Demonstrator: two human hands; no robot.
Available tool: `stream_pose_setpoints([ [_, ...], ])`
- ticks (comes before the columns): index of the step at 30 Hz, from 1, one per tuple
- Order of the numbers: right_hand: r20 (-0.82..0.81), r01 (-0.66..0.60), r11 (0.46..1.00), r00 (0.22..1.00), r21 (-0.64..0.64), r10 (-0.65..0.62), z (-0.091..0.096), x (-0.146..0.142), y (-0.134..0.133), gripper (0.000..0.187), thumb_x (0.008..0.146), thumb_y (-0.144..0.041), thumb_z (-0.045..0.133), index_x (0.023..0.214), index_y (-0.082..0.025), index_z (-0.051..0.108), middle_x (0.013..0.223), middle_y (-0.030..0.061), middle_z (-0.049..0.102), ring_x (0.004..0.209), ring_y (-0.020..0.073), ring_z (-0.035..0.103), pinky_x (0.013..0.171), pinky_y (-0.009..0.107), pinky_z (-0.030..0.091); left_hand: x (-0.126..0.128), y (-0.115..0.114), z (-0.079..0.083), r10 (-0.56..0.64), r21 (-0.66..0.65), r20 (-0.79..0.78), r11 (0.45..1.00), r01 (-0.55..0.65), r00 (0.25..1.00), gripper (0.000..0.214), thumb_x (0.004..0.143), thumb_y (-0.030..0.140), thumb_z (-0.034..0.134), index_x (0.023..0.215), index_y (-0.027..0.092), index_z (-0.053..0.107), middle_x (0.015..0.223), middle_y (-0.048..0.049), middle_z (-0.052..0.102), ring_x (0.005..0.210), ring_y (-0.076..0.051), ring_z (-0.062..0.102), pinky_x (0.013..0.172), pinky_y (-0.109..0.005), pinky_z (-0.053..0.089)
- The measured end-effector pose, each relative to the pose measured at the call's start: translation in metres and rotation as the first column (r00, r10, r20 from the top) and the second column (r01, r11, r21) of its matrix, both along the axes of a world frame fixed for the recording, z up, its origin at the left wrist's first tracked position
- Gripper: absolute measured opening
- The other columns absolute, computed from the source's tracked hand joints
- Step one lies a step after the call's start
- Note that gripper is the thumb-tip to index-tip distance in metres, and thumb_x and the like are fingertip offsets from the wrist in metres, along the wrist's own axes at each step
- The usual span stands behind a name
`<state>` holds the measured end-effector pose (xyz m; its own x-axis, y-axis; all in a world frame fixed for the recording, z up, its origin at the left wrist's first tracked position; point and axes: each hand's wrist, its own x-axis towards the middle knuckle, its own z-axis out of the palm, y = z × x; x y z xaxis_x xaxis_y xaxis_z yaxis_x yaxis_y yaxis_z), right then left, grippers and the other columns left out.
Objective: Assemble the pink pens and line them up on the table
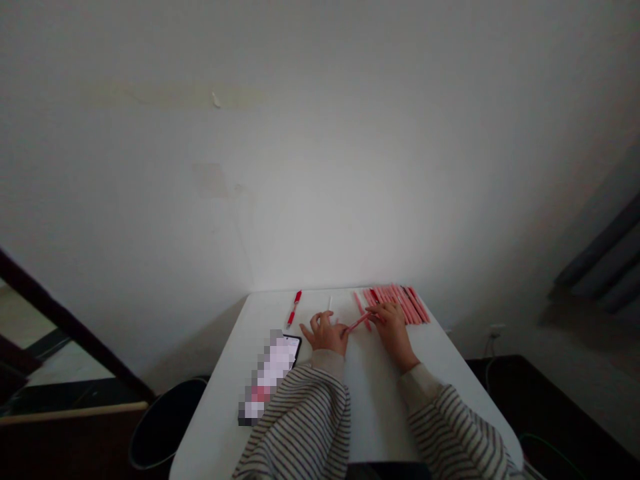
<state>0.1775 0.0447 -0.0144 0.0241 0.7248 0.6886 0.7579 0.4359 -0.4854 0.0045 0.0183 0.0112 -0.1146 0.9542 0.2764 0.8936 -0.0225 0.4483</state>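
Observation:
A slim pink pen (358, 323) slants between my two hands above the white table. My left hand (326, 333) pinches its lower left end between thumb and a finger, while the other fingers fan out. At the upper right end, the fingertips of my right hand (393, 331) close on it. Just beyond my right hand lies a row of several pink pens (415, 307), side by side. One separate pink pen (359, 303) rests left of the row. A thin white stick (330, 302), perhaps a refill, lies behind my left hand. Farther left is a red pen (295, 309) with a clear middle.
A phone (295, 347) with its screen lit and partly pixelated lies on the table (375, 413), left of my left forearm. The table's far edge meets a pale wall (320, 167). On the floor at left stands a dark bin (163, 423). A dark curtain (605, 260) hangs at right.

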Motion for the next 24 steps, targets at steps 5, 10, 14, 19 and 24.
stream_pose_setpoints([
  [5,0.002,-0.019,0.999,1.000,-0.038,0.019,0.0018,-0.0014,-0.0017,0.022,0.088,-0.036,0.052,0.093,-0.022,0.069,0.093,0.0081,0.066,0.095,0.0245,0.051,0.083,0.040,0.038,0.0001,-0.0007,0.0003,0.008,-0.002,-0.008,1.000,-0.008,1.000,0.009,0.069,0.034,0.071,0.076,0.040,0.073,0.125,0.0035,0.058,0.125,-0.028,0.037,0.109,-0.068,0.009],
  [10,0.016,-0.012,0.998,1.000,-0.057,0.013,0.0031,-0.0007,-0.0027,0.022,0.087,-0.039,0.054,0.085,-0.021,0.067,0.090,0.0073,0.066,0.094,0.0241,0.050,0.084,0.039,0.038,0.0000,-0.0005,0.0002,0.013,-0.006,-0.026,1.000,-0.013,1.000,0.009,0.070,0.034,0.071,0.077,0.040,0.073,0.125,0.0039,0.058,0.124,-0.028,0.038,0.108,-0.068,0.010],
  [14,0.009,-0.001,0.999,1.000,-0.051,0.002,0.0037,-0.0012,-0.0027,0.023,0.088,-0.038,0.053,0.086,-0.020,0.068,0.091,0.0077,0.066,0.095,0.0237,0.051,0.084,0.039,0.039,-0.0006,0.0004,-0.0009,0.009,-0.003,-0.023,1.000,-0.009,1.000,0.010,0.070,0.033,0.071,0.078,0.039,0.073,0.126,0.0035,0.058,0.125,-0.028,0.037,0.108,-0.068,0.010],
  [19,-0.020,-0.026,0.997,0.999,-0.066,0.025,0.0027,-0.0009,-0.0024,0.025,0.088,-0.037,0.052,0.093,-0.019,0.069,0.093,0.0093,0.066,0.096,0.0243,0.050,0.086,0.041,0.040,-0.0008,0.0017,-0.0028,0.011,-0.005,-0.020,1.000,-0.011,1.000,0.008,0.070,0.033,0.070,0.076,0.038,0.073,0.126,0.0042,0.057,0.125,-0.027,0.037,0.108,-0.068,0.011],
  [24,-0.127,-0.037,0.998,0.991,-0.054,0.030,-0.0013,-0.0001,0.0001,0.030,0.087,-0.041,0.052,0.097,-0.019,0.069,0.094,0.0106,0.064,0.096,0.0245,0.051,0.086,0.042,0.043,-0.0005,0.0032,-0.0060,0.018,0.021,-0.003,1.000,-0.018,1.000,0.007,0.073,0.032,0.067,0.074,0.036,0.072,0.124,0.0032,0.058,0.124,-0.027,0.038,0.108,-0.069,0.010],
])
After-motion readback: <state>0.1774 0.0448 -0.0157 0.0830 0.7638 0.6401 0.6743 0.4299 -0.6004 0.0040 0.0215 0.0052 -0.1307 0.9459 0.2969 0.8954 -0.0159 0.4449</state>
